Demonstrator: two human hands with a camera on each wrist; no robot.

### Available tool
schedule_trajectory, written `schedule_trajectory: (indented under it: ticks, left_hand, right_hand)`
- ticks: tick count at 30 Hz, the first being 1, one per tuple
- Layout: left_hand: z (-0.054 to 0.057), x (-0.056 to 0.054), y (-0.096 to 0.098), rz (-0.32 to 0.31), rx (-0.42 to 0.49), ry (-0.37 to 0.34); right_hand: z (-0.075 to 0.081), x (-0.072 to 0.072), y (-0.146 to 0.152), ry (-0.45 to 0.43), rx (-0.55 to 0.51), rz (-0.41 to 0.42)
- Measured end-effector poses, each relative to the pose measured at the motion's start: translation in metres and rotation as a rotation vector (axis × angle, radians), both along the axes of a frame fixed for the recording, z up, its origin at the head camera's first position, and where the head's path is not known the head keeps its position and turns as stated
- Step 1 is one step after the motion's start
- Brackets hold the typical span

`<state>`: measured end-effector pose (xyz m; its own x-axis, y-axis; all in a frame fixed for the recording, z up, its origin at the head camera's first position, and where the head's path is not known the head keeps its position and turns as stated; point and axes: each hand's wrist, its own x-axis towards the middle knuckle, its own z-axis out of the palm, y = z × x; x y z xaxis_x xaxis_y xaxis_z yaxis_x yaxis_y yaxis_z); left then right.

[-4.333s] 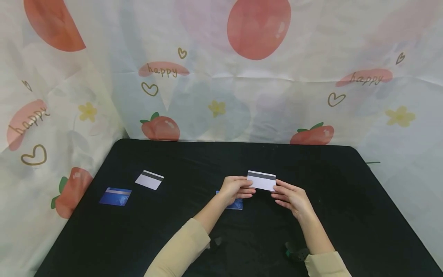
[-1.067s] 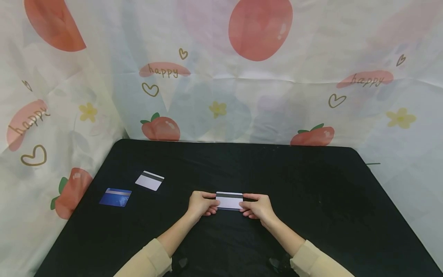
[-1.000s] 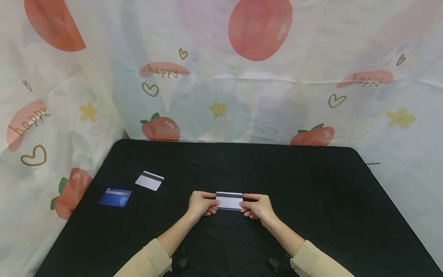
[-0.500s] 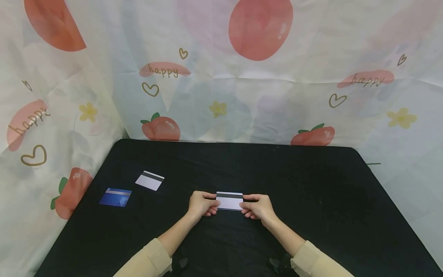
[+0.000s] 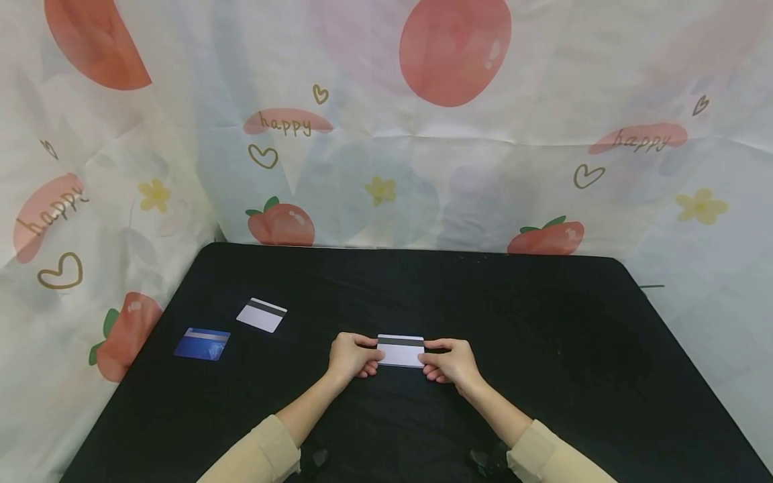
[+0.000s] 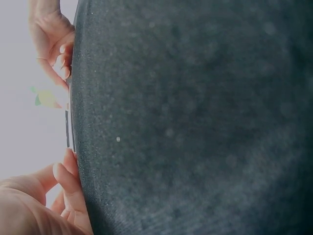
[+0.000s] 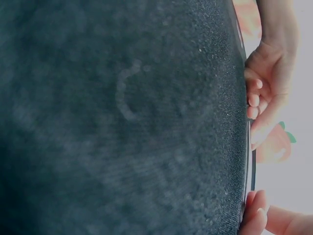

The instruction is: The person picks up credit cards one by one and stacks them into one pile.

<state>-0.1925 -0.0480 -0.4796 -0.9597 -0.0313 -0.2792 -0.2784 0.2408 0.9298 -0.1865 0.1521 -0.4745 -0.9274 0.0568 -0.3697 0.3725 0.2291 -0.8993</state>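
Note:
A white card with a dark magnetic stripe (image 5: 400,351) is held level, close over the table, directly above a blue card that it almost wholly hides. My left hand (image 5: 350,355) pinches its left end between thumb and fingers. At the opposite end, my right hand (image 5: 453,362) grips it the same way. Both wrist views show it edge-on as a thin line just above the black surface, with the left hand (image 6: 34,196) low in the left wrist view and the right hand (image 7: 271,218) low in the right one.
On the left of the black table (image 5: 543,349) lie another white striped card (image 5: 262,315) and a blue card (image 5: 202,344), apart from each other. A patterned curtain (image 5: 386,154) stands behind the table and along its sides.
Since the oldest frame, both hands have carried the white card left and down, over the blue card that lay partly behind the left forearm. Over the last second the hands have stayed still.

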Motion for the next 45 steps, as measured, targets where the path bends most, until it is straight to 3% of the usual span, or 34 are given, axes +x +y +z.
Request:
schedule_trajectory:
  ticks: [17, 24, 34, 40, 45]
  left_hand:
    - [0.001, -0.001, -0.001, 0.002, 0.015, -0.013]
    - [0.002, -0.003, -0.005, -0.038, 0.073, -0.07]
    - [0.01, -0.011, -0.023, -0.193, 0.059, -0.228]
    - [0.016, -0.016, -0.039, -0.216, 0.051, -0.265]
    - [0.023, -0.021, -0.062, -0.197, 0.054, -0.239]
  right_hand:
    - [0.002, 0.0, 0.003, -0.028, -0.032, 0.013]
    - [0.009, -0.003, 0.012, -0.071, -0.018, 0.14]
    - [0.026, -0.014, 0.03, -0.172, 0.025, 0.406]
    - [0.033, -0.022, 0.033, -0.161, 0.038, 0.432]
    - [0.037, -0.027, 0.031, -0.107, 0.006, 0.454]
